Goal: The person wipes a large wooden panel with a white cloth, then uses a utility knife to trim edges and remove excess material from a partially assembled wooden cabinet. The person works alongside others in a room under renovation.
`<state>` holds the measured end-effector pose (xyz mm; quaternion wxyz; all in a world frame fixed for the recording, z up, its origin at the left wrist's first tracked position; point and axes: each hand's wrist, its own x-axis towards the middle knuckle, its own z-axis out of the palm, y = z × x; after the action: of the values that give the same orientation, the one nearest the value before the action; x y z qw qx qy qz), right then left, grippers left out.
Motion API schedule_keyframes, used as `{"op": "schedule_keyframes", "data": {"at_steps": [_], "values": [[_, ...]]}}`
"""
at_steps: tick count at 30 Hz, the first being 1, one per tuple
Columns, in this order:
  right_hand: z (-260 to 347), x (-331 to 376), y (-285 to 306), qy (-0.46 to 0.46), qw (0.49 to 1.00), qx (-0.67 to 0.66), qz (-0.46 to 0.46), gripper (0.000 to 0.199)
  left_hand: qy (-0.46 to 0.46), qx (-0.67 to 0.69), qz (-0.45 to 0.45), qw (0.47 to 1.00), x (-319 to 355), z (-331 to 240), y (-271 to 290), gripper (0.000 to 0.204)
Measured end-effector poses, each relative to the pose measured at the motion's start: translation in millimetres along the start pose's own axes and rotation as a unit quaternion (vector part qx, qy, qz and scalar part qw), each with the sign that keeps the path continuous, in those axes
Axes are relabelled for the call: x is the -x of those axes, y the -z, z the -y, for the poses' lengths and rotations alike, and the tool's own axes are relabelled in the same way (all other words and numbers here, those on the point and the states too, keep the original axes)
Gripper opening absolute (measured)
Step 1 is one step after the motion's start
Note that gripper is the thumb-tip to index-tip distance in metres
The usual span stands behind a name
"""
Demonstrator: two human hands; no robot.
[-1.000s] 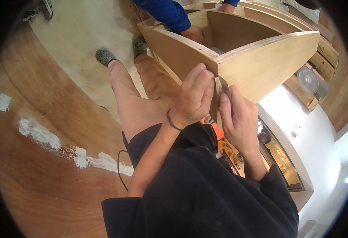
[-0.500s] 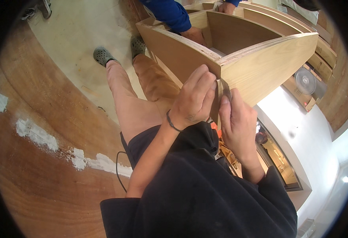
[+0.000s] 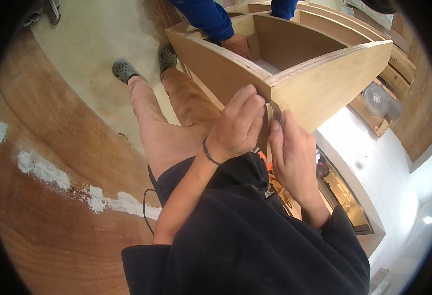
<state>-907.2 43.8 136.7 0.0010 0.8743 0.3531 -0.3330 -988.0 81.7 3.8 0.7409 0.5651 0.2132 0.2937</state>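
Wooden cabinet [image 3: 336,81] has its near corner [image 3: 271,88] at the grip: the right hand [image 3: 295,155] pinches a thin dark strip [image 3: 277,113], partly covered; the left hand [image 3: 238,122] curls just beside it, whether around anything I cannot tell. Beyond the grip, a co-worker's hand [image 3: 237,45] reaches inside; farther off, a blue sleeve [image 3: 283,7] ends behind a panel [image 3: 302,37], its hand hidden.

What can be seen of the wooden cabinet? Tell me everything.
The cabinet looks like bare, pale wood, with layered, plywood-like edges. Its open side faces up, showing inner panels and compartments. Long edges look curved, perhaps partly from the lens. At its near corner, the left hand is by the edge and the right hand holds a thin piece. A co-worker's hand reaches inside.
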Motion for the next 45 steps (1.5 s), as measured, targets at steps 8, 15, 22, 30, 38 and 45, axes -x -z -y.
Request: {"op": "schedule_keyframes", "data": {"at_steps": [8,15,22,30,38,45], "values": [[2.0,-4.1,3.6,0.017,1.0,-0.001,0.013,0.013,-0.004,0.004,0.011,1.0,2.6,2.7,2.5,0.012],[4.0,-4.7,2.7,0.011,1.0,0.009,0.022,0.014,-0.01,0.003,0.019,1.0,2.8,2.2,5.7,0.012],[6.9,-6.0,2.5,0.016,0.999,0.022,0.027,0.015,-0.009,0.002,0.023,1.0,8.8,6.3,5.0,0.013],[8.1,-7.6,2.6,0.021,0.999,0.038,0.033,0.016,-0.037,-0.007,0.007,0.999,11.9,11.8,1.2,0.011],[0.7,14.8,9.9,0.056,0.994,-0.061,-0.077,0.011,-0.04,-0.071,0.009,0.997,-1.8,6.8,10.1,0.017],[-19.9,18.3,-9.2,0.059,0.994,-0.023,-0.093,0.013,-0.088,-0.226,0.002,0.97,-3.8,-11.0,16.5,0.017]]}}
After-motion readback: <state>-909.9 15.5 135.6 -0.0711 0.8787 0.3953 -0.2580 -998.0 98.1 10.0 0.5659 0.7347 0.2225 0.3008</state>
